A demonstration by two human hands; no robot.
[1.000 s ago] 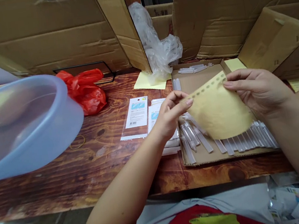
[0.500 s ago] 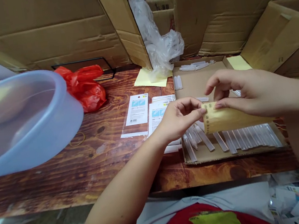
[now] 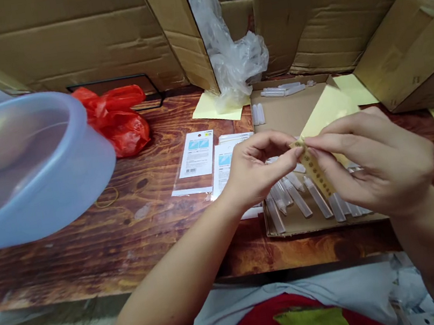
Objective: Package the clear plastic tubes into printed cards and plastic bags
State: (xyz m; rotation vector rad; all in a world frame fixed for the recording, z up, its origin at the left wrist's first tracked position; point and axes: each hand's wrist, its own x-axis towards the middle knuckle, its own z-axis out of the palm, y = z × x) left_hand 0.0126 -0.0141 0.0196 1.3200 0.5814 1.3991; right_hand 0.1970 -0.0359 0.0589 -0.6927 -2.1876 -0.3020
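Note:
My left hand (image 3: 256, 167) pinches one corner of a yellow sticker sheet (image 3: 317, 175) between thumb and fingertips. My right hand (image 3: 380, 160) is closed on the same sheet close by, its thumb and forefinger almost meeting the left fingertips. A row of small dark printed marks runs along the strip facing me, and the paler rest of the sheet is bent up behind the right fingers. Beneath both hands is a shallow cardboard tray (image 3: 284, 120) with several clear plastic tubes (image 3: 298, 199). The right hand hides part of the tubes.
Printed clear packets (image 3: 198, 157) lie left of the tray. Farther left are a blue translucent basin (image 3: 96, 169), a red plastic bag (image 3: 123, 119) and a rubber band (image 3: 107, 198). A crumpled clear bag (image 3: 231, 54) and yellow paper (image 3: 215, 107) are behind. A cardboard box (image 3: 415, 46) stands back right.
The right hand has turned and come in to the left fingertips. The sheet, flat and facing me before, is now bent, its pale part raised behind. The left hand has barely moved.

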